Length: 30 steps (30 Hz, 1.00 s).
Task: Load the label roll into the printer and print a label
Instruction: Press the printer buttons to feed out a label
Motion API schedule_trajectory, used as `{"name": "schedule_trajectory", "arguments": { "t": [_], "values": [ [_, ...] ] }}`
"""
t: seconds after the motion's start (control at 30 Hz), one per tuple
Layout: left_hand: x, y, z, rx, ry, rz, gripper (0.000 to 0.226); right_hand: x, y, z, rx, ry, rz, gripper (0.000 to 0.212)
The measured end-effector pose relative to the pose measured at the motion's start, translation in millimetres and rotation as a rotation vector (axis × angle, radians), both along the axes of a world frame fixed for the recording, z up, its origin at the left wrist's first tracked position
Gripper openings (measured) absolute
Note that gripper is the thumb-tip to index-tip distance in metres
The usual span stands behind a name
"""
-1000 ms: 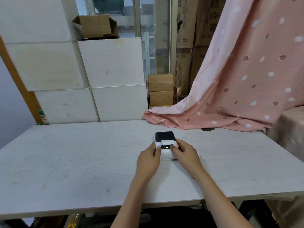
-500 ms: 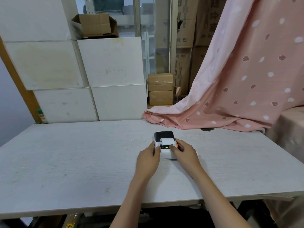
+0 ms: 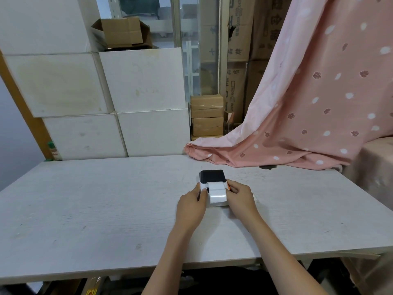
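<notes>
A small white label printer with a black lid (image 3: 212, 176) sits on the white table (image 3: 106, 199), right of centre. A white label strip (image 3: 217, 192) hangs out of its slot over the front. My left hand (image 3: 192, 204) grips the printer's left side, thumb on the front. My right hand (image 3: 240, 198) holds the right side, fingers by an orange button. The roll itself is hidden inside.
Pink patterned cloth (image 3: 297, 124) drapes onto the table's far right corner. White boxes (image 3: 138, 99) are stacked behind the table's far edge, with brown cartons (image 3: 207, 116) beside them. A covered surface (image 3: 376, 167) stands at the right.
The white label has fed further out of the printer and now covers its front. Both hands have stayed on the printer's sides.
</notes>
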<state>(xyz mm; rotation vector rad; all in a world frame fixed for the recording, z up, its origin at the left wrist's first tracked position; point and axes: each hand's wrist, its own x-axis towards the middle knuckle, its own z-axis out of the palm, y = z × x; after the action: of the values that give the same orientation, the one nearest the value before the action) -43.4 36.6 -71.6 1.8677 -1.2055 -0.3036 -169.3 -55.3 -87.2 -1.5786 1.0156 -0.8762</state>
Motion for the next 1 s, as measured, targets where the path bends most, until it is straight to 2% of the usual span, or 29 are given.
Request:
{"name": "schedule_trajectory", "arguments": {
  "t": [0.33, 0.6, 1.0],
  "values": [
    [-0.3, 1.1, -2.7, 0.0, -0.002, -0.006, 0.033, -4.7, 8.0, 4.0, -0.057, 0.013, 0.016, 0.042],
    [1.0, 1.1, -3.0, 0.002, -0.006, -0.015, 0.033, -4.3, 5.6, 1.3, -0.061, 0.025, 0.006, 0.028],
    [2.3, -0.9, -6.5, -0.013, -0.004, -0.01, 0.033, -4.8, 7.3, 3.1, -0.089, 0.031, -0.013, 0.027]
  ]
}}
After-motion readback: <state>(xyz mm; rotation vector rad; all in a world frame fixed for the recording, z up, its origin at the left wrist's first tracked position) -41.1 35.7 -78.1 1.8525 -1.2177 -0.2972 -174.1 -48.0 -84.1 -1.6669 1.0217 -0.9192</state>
